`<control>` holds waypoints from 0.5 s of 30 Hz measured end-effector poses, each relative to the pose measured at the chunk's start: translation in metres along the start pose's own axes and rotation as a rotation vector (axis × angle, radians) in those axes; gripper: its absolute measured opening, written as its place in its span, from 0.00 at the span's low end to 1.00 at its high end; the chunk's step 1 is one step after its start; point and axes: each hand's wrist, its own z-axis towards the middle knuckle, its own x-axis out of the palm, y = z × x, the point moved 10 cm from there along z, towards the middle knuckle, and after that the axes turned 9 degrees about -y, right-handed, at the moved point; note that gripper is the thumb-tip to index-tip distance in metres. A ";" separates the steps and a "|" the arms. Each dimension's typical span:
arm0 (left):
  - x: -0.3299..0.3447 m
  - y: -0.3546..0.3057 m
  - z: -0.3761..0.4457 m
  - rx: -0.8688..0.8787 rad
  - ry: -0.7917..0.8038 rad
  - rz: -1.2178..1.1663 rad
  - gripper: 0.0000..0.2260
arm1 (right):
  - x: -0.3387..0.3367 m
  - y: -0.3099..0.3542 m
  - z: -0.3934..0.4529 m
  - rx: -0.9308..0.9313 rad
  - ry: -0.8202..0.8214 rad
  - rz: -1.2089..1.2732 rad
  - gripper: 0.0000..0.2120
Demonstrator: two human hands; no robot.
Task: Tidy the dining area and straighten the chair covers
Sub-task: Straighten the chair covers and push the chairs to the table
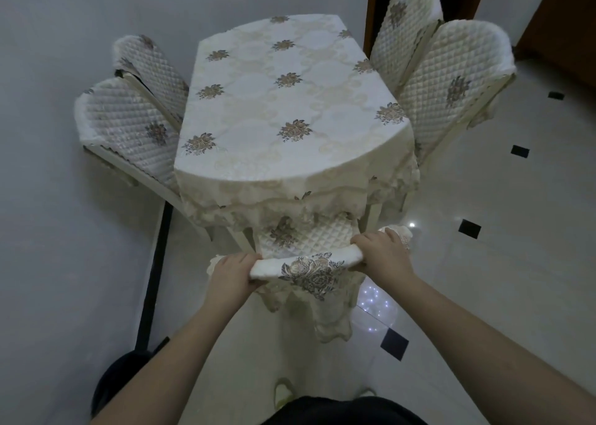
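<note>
The near chair cover [306,265], at the table's [290,102] near end, is gripped along its top edge by the left hand [233,274] and right hand [383,257]; uneven pulling is judged likely to skew it or snag its lace.

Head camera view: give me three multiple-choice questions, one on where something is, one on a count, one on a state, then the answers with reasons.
1. Where is the chair that the hands grip?
A. at the table's near end
B. at its far end
C. against the door

2. How many covered chairs show in all?
A. three
B. five
C. seven

3. What are the hands doing?
A. hanging idle
B. both gripping the chair's top edge
C. lifting the tablecloth

Answers: 1 A, it is tucked under the near end of the table. 2 B, two on each side plus the near one. 3 B, the left hand and right hand curl round it.
</note>
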 end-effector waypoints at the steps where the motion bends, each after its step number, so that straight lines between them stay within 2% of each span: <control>1: 0.002 0.002 0.002 -0.003 0.010 0.018 0.21 | 0.001 -0.002 -0.001 0.019 -0.010 0.023 0.22; 7: 0.004 0.010 0.013 0.036 0.044 0.072 0.22 | 0.010 -0.003 0.002 0.042 -0.034 0.068 0.21; 15: 0.009 0.029 0.021 0.031 0.035 0.068 0.21 | 0.017 0.008 0.014 0.001 0.012 0.046 0.21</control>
